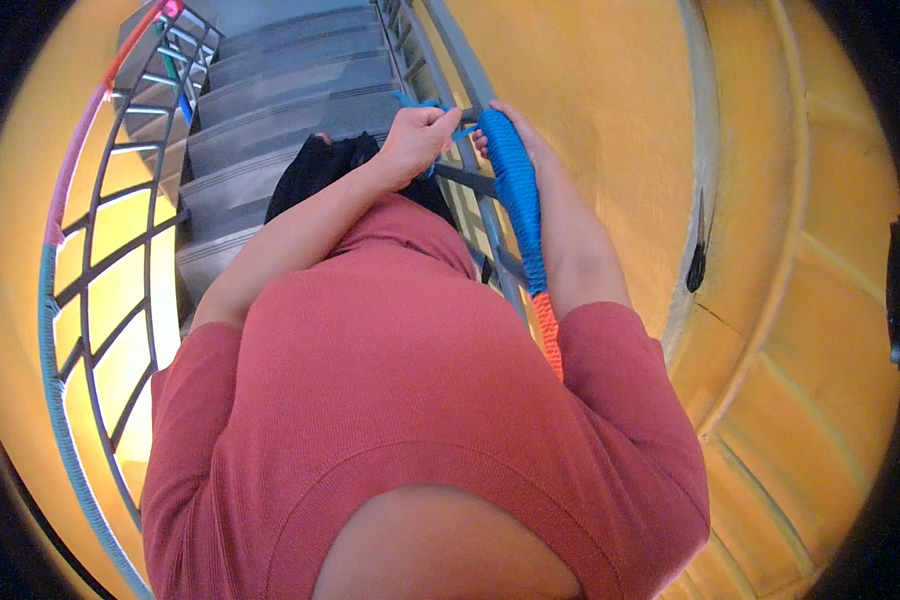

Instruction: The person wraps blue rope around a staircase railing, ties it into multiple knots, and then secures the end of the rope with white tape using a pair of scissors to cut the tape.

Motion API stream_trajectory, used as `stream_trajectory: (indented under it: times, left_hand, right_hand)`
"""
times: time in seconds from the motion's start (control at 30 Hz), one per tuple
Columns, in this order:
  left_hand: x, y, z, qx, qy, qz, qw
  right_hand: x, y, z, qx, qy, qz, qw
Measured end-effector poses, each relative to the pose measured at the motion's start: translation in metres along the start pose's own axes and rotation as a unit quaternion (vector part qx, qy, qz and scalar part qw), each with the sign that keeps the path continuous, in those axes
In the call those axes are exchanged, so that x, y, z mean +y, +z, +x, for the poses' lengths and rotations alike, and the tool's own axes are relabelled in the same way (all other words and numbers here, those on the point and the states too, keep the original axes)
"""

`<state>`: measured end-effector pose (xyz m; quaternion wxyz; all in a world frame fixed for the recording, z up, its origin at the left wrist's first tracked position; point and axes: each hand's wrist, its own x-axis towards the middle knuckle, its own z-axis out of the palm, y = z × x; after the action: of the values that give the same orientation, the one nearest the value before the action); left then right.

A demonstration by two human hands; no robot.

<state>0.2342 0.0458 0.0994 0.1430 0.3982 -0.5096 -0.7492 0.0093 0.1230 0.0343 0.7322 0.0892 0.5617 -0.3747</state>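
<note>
Indoors, beside grey stairs [295,95] and yellow wall [610,130], left grip [417,145] clenches blue strand [465,131], right grip [525,130] clasps blue-wrapped handrail [516,180].

I'm watching the grey handrail [463,50] sloping, its far stretch showing bare. Here the blue wrapping [516,190] is hugging it in close, ridged turns, its nearer end meeting an orange-red wrapping [547,335]. A loose blue strip [417,101] is running leftward from the far end, partly hidden, looking crumpled.
</note>
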Motion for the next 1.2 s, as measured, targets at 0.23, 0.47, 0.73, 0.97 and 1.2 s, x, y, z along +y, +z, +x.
stream_trajectory:
  times: [0.23, 0.47, 0.73, 0.97, 1.2]
  left_hand:
    - [-0.022, -0.012, -0.006, 0.023, 0.036, -0.020, 0.999]
    - [0.011, -0.012, 0.009, -0.029, 0.058, 0.055, 0.996]
    - [0.030, -0.010, 0.027, -0.032, -0.108, -0.098, 0.989]
    - [0.027, -0.015, 0.030, -0.040, -0.136, -0.105, 0.984]
    - [0.027, -0.020, 0.040, -0.022, -0.162, -0.158, 0.974]
  right_hand:
    - [-0.009, 0.015, -0.006, 0.028, 0.021, -0.020, 0.999]
    - [-0.002, 0.031, -0.032, 0.146, -0.019, -0.188, 0.971]
    - [-0.011, 0.083, -0.036, 0.387, -0.009, -0.593, 0.706]
    - [-0.012, 0.084, -0.031, 0.420, 0.003, -0.587, 0.692]
    - [0.000, 0.088, -0.053, 0.446, -0.061, -0.591, 0.670]
